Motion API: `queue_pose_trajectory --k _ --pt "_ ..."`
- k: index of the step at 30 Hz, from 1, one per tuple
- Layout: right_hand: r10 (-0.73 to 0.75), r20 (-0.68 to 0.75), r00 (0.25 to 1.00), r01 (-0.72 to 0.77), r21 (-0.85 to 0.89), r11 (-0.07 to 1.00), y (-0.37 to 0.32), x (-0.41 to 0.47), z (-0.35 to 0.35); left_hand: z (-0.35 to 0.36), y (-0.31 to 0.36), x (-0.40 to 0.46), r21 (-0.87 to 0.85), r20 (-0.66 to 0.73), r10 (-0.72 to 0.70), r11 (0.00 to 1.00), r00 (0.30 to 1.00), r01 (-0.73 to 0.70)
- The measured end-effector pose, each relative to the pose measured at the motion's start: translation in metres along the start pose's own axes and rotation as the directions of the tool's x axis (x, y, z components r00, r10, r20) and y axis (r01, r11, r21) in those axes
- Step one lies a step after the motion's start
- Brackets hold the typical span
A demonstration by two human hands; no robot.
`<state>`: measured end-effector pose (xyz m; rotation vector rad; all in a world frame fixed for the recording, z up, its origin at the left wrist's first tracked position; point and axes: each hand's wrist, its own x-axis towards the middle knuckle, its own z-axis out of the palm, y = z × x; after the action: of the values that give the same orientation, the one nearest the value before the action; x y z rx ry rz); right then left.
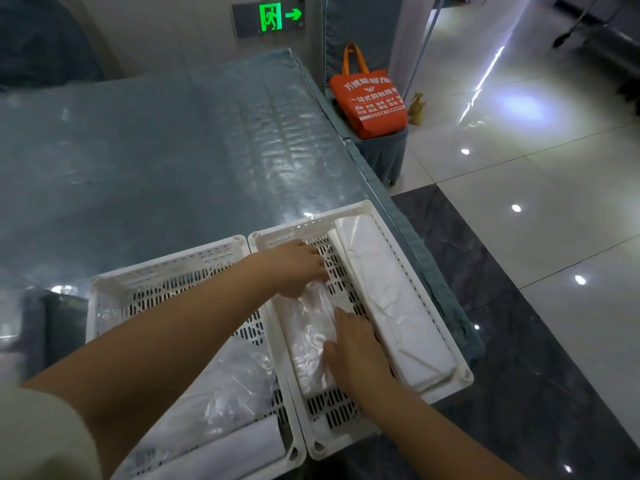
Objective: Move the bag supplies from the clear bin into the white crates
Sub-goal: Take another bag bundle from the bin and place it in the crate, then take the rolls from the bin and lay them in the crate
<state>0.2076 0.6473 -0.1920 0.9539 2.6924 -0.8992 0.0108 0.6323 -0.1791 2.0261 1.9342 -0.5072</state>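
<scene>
Both hands are lying on a clear pack (311, 337) in the right crate (346, 221). Left hand (298, 268) is gripping its far end; right hand (356, 351) is pressing its near side, fingers fairly straight.

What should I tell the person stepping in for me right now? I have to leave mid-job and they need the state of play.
Left hand and right hand: both on the clear bag pack, settling it in the right crate.
White bag pack: already along that crate's right wall.
Left crate: holds clear bags and a white roll at its near end.
Clear bin: not in view, so what remains cannot be told.
Next: probably release this pack and check the bin.
</scene>
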Motion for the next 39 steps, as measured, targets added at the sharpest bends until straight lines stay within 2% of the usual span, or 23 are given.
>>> queue_pose_trajectory --k 7,12,16,21,25,27,29,33,36,39 --pt "-0.068 0.006 0.998 0.068 -0.060 0.996 0.002 -0.001 0.003 0.003 0.002 -0.007 -0.066 -0.049 -0.050 0.997 0.998 0.046" --pt "-0.097 -0.045 0.994 0.096 -0.015 0.995 0.001 0.005 -0.010 -0.001 0.002 -0.031 -0.153 -0.266 -0.204 0.974 0.942 0.168" --pt "-0.250 -0.105 0.963 0.240 -0.101 0.966 -0.011 0.011 -0.029 -0.011 -0.010 -0.077 -0.225 -0.394 -0.402 0.914 0.826 0.338" --pt "-0.451 -0.080 0.889 0.423 -0.235 0.875 -0.055 0.026 -0.049 -0.026 -0.008 -0.165 -0.326 -0.413 -0.629 0.777 0.658 0.538" --pt "-0.584 -0.083 0.808 0.538 -0.303 0.787 -0.113 0.026 -0.053 -0.035 0.014 -0.239 -0.304 -0.377 -0.704 0.708 0.602 0.638" --pt "-0.668 -0.087 0.739 0.599 -0.371 0.710 -0.141 0.021 -0.051 -0.037 0.025 -0.279 -0.294 -0.379 -0.735 0.672 0.562 0.680" --pt "-0.731 -0.072 0.678 0.663 -0.370 0.651 -0.173 0.013 -0.050 -0.037 0.033 -0.323 -0.309 -0.392 -0.778 0.614 0.491 0.727" --pt "-0.806 -0.020 0.592 0.738 -0.390 0.551 -0.233 -0.004 -0.044 -0.021 0.046 -0.409 -0.384 -0.429 -0.851 0.477 0.305 0.791" --pt "-0.833 0.001 0.553 0.765 -0.398 0.507 -0.273 -0.021 -0.035 0.003 0.047 -0.463 -0.454 -0.364 -0.909 0.365 0.205 0.813" --pt "-0.856 0.009 0.516 0.792 -0.387 0.473 -0.313 -0.040 -0.020 0.033 0.039 -0.514 -0.487 -0.246 -0.955 0.272 0.168 0.830"
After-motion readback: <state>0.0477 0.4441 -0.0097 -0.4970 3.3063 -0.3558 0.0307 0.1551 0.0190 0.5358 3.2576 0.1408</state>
